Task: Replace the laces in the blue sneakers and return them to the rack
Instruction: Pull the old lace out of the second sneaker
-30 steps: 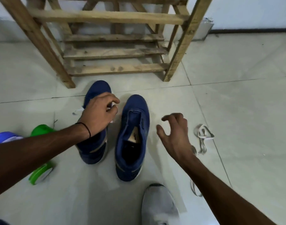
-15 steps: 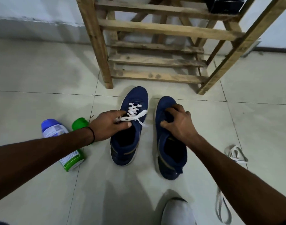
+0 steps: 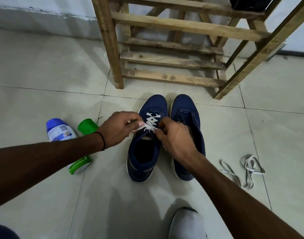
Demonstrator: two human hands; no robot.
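Note:
Two blue sneakers stand side by side on the tiled floor, toes toward the wooden rack (image 3: pixel 172 77). The left sneaker (image 3: pixel 144 157) has a white lace (image 3: pixel 152 120) crossed through its eyelets. The right sneaker (image 3: pixel 186 109) shows no lace. My left hand (image 3: pixel 120 129) pinches one white lace end at the left sneaker's tongue. My right hand (image 3: pixel 173 137) is curled over the other side of the same lace; its fingertips are hidden. Old greyish laces (image 3: pixel 247 168) lie loose on the floor to the right.
A blue-capped bottle (image 3: pixel 60 130) and a green-capped bottle (image 3: pixel 87 125) lie on the floor at the left, partly under my left forearm. A grey shoe toe (image 3: pixel 185 223) shows at the bottom. A dark object (image 3: pixel 247 2) sits on an upper rack shelf.
My right hand left the right sneaker and came over to the left sneaker's lace. My left hand rose slightly and now pinches a lace end. The view shifted.

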